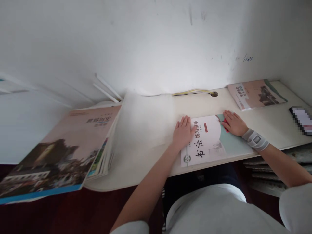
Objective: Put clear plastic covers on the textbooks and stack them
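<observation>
A calligraphy workbook (207,143) with a white and green cover lies flat on the white desk in front of me. My left hand (183,131) rests flat at its left edge, fingers stretched out. On the upper right of the cover lies my right hand (234,123), palm down with the fingers extended, partly hiding a small red patch. A pale band with a square face circles my right wrist. Neither hand grips anything.
A stack of books (65,149) topped by a history textbook stands at the left. Another textbook (258,94) lies at the back right, near a phone (302,120). Yellow and black cables (192,92) run along the wall into a desk hole (214,94).
</observation>
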A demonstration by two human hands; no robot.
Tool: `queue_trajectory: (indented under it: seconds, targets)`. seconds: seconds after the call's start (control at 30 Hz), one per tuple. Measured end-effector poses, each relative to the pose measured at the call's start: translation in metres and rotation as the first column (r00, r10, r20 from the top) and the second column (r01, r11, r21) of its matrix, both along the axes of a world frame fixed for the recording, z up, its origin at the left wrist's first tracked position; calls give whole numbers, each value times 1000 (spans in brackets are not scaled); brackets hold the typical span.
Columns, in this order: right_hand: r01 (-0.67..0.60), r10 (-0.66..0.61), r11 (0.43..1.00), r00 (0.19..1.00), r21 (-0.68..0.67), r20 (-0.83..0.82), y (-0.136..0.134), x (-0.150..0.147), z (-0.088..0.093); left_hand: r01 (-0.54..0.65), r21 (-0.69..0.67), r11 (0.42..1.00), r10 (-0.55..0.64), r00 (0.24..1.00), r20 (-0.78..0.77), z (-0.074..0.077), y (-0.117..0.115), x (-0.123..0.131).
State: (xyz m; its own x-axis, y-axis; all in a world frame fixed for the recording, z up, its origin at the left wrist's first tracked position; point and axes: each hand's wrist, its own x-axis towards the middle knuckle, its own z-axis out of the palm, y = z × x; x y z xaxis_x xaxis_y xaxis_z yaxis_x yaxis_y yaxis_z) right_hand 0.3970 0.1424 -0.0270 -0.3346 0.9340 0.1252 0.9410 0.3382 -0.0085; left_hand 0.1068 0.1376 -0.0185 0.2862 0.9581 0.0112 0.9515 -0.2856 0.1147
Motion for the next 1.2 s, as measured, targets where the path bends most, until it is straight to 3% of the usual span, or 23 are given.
queue_trajectory:
  seconds: [0.17,0.4,0.6,0.7,0.87,0.93,1.03,1.13,1.2]
  targets:
    - [96,-98,994,995,44,33,9,6,9,-81,62,995,84,996,-37,8,5,-19]
    - [111,-113,993,993,30,41,28,0,29,-32,54,998,32,999,-4,20,19,-21]
    - [382,-384,923,921,-47,-63,31,16,40,-121,86,989,123,992,-21,24,16,-20]
    - [402,-422,905,892,-142,-163,28,26,38,-131,70,989,129,991,38,24,10,-16]
    - [398,-420,908,868,-134,-266,22,32,31,-187,25,982,175,949,261,22,7,-17]
    - [396,-411,910,832,-118,-372,21,33,29,-215,6,977,190,877,442,20,8,-20]
    - [370,-338,925,699,-86,-630,19,34,27,-260,-68,963,224,636,738,18,11,-25]
    - [305,-231,951,614,-43,-755,16,34,30,-243,-139,960,233,421,876,20,11,-29]
    - [244,-187,969,607,-42,-772,14,34,35,-196,-183,963,244,358,901,25,11,-31]
